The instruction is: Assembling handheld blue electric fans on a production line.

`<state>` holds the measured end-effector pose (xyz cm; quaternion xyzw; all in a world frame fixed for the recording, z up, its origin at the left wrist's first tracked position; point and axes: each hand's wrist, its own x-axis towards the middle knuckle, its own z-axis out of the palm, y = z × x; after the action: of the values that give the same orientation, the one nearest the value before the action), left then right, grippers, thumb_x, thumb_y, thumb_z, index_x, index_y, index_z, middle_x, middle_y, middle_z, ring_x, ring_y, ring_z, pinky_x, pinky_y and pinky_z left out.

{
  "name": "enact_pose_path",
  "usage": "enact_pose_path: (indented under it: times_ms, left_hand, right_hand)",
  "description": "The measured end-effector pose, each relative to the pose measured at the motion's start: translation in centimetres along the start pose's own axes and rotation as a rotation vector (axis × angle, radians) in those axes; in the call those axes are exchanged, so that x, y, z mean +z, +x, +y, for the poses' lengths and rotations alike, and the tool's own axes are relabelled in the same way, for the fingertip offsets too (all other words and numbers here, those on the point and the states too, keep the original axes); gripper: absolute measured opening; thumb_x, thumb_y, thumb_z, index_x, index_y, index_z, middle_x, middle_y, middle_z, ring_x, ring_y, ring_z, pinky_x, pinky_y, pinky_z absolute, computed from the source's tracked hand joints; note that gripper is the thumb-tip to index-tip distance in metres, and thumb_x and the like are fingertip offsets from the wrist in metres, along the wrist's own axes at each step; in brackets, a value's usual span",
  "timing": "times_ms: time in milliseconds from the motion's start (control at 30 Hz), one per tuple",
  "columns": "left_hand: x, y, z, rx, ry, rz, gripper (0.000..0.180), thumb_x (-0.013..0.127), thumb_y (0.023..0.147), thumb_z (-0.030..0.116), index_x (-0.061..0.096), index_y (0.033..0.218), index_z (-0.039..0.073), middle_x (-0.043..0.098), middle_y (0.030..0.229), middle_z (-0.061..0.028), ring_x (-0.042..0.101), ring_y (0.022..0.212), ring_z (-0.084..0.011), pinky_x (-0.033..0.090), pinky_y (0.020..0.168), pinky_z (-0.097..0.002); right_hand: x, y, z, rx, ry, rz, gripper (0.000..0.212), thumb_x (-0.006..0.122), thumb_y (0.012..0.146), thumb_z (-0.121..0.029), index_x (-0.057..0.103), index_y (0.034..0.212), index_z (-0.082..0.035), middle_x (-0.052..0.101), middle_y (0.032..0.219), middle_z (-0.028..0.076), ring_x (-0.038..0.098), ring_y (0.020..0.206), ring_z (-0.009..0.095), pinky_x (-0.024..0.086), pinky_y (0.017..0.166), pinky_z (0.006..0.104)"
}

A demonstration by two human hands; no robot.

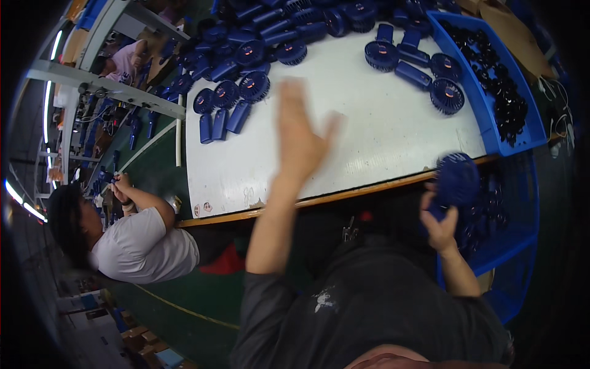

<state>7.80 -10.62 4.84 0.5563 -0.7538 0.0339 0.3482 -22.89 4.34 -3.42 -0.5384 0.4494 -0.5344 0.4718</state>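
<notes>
My left hand (pixel 301 138) is stretched out over the white tabletop (pixel 362 135), fingers extended and thumb apart, blurred by motion and holding nothing. Just left of it lie three blue handheld fans (pixel 227 95) in a row, handles toward me. My right hand (pixel 439 226) grips the handle of another blue handheld fan (pixel 458 179), its round caged head up, beyond the table's front edge at the right. Several more blue fans (pixel 424 64) rest on the right part of the table.
A big pile of blue fans (pixel 270 27) covers the far side. A blue bin (pixel 530 120) with small black parts stands at the right, and a blue crate (pixel 522 227) sits below. Another person (pixel 141 237) works at the left beside a metal frame (pixel 123 92).
</notes>
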Motion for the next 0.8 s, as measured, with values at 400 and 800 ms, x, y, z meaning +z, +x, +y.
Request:
enact_pose_path:
  times_ms: [400,800]
  left_hand:
    - [-1.8,0.4,-19.7,-0.548,0.287,-0.27,0.069,0.075,0.078,0.03,0.052,0.128,-0.012,0.066,0.107,-0.0285,0.066,0.099,-0.038,0.052,0.086,-0.0434]
    - [4.4,-10.4,10.2,-0.876,-1.437,0.224,0.056,0.065,0.096,0.033,0.043,0.136,-0.001,0.059,0.119,-0.0099,0.061,0.104,-0.0193,0.051,0.088,-0.0331]
  right_hand:
    - [-21.6,-6.7,12.7,0.683,-1.225,0.332,0.063,0.069,0.086,-0.02,0.045,0.134,0.012,0.051,0.134,0.033,0.047,0.13,0.044,0.035,0.112,0.043]
    - [8.6,1.9,-1.4,0.142,-0.223,-0.28,0.054,0.073,0.087,-0.018,0.05,0.129,0.004,0.065,0.109,0.023,0.068,0.096,0.033,0.054,0.082,0.0384]
